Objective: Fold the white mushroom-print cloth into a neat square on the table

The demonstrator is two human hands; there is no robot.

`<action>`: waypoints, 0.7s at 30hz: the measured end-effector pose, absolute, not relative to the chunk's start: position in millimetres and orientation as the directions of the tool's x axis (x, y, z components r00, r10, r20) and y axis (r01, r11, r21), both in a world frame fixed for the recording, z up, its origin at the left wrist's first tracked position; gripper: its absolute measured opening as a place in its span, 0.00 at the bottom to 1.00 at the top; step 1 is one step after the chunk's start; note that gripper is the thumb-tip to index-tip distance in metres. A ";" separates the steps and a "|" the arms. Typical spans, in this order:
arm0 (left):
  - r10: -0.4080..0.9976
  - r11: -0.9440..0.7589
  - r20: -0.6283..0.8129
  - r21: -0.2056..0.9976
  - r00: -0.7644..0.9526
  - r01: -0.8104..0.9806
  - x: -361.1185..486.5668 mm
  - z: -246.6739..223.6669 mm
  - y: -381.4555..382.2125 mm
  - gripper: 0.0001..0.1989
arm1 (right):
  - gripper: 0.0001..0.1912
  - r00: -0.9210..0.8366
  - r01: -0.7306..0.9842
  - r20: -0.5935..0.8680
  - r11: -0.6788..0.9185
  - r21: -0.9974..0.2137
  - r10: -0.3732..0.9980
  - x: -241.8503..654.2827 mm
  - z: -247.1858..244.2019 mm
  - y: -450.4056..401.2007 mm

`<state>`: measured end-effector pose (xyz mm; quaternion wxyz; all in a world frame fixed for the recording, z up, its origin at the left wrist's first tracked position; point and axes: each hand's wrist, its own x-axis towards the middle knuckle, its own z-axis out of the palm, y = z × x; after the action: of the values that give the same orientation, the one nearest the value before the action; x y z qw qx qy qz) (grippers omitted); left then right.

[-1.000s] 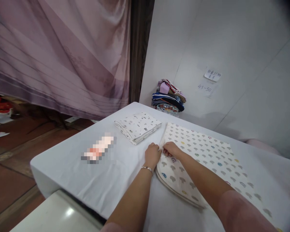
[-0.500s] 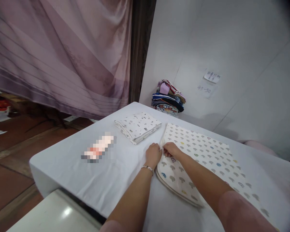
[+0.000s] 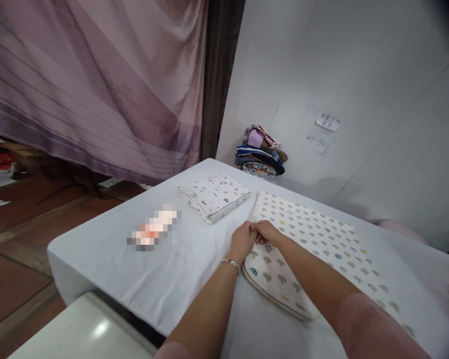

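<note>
Across the white surface [image 3: 153, 284], a mushroom-print cloth [image 3: 310, 239] is laid, its left edge pinched between fingers of the left hand [image 3: 242, 242] and right hand [image 3: 268, 233]; layers are best kept aligned, clear of the folded cloth [image 3: 217, 195].

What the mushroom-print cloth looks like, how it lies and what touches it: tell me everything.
The mushroom-print cloth is off-white, with rows of grey mushrooms and scattered blue, yellow and reddish ones. It looks like soft fabric, spread mostly flat on the white-covered table, with a rounded near corner and layered edges. The left hand and right hand meet at its left edge; their exact grip is hidden. The right forearm blocks part of it.
</note>
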<state>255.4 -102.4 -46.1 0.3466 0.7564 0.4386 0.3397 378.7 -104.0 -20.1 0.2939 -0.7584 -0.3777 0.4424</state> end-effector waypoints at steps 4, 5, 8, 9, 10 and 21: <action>0.929 -0.311 0.170 0.843 0.330 0.439 252.3 -48.8 -97.5 0.05 | 0.09 0.349 0.312 -0.418 -0.525 -0.792 0.839 379.1 -17.6 -110.2; 0.935 -0.314 0.181 0.820 0.305 0.478 251.5 -49.5 -96.4 0.06 | 0.09 0.358 0.307 -0.405 -0.516 -0.800 0.841 379.9 -16.3 -112.6; 0.919 -0.386 0.231 0.691 0.319 0.611 251.2 -50.3 -95.7 0.07 | 0.10 0.387 0.291 -0.374 -0.496 -0.818 0.843 384.0 -11.9 -119.1; 0.906 -0.416 0.234 0.640 0.352 0.646 251.9 -50.2 -96.4 0.08 | 0.10 0.394 0.287 -0.367 -0.492 -0.822 0.843 385.6 -10.8 -120.6; 0.895 -0.440 0.229 0.590 0.382 0.677 253.0 -50.0 -97.3 0.09 | 0.10 0.400 0.283 -0.362 -0.489 -0.825 0.842 387.2 -9.9 -121.7; 0.907 -0.420 0.199 0.449 0.370 0.789 261.4 -48.3 -104.9 0.12 | 0.09 0.418 0.282 -0.354 -0.490 -0.825 0.837 388.8 -7.2 -121.4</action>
<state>261.4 -104.9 -48.3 0.1404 0.8156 0.5199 0.2117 388.8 -121.4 -7.2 0.3490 -0.7662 -0.3650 0.3974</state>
